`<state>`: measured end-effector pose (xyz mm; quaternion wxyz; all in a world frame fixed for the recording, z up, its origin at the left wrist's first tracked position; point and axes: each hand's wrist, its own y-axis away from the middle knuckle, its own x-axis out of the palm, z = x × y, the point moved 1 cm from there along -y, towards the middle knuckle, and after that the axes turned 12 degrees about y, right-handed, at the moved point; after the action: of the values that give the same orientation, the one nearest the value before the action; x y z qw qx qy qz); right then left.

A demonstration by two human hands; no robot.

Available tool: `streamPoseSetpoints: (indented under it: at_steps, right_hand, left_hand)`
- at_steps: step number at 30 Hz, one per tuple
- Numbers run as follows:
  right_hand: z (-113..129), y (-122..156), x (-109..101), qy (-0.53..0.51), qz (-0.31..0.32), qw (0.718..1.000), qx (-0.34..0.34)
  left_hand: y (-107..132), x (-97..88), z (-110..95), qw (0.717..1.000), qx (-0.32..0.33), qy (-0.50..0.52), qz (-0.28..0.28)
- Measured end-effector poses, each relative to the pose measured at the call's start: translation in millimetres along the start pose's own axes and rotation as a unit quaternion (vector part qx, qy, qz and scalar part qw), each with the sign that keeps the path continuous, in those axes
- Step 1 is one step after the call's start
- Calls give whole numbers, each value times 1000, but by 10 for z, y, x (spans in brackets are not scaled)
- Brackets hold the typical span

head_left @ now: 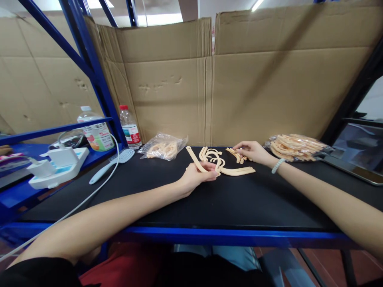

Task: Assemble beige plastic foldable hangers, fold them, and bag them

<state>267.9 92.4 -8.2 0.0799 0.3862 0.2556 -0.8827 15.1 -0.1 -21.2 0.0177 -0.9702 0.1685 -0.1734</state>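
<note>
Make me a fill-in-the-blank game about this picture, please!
1. The fingers of the ____ hand hold a long beige strip.
2. The bracelet is on the ____ arm.
3. The hairbrush lies on a ____ tabletop.
4. The brown wall behind it is made of ____.

Missing words: left; right; black; cardboard.

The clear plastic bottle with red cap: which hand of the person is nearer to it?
Left. The left hand, holding a curved beige strip, is right of the bottle and nearer the viewer; the right hand is farther right, at small beige pieces.
</note>
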Motion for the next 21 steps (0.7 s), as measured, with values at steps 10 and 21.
streamPoseSetpoints:
  at_steps: [10,21]
  right_hand:
    - [617,206,-84,-316,-54,944,74]
    - [694,294,176,-433,46,885,164]
  left_hand:
    - [-12,-31,-13,999,29,0,12]
    - [-39,-29,-24,993,78,-73,53]
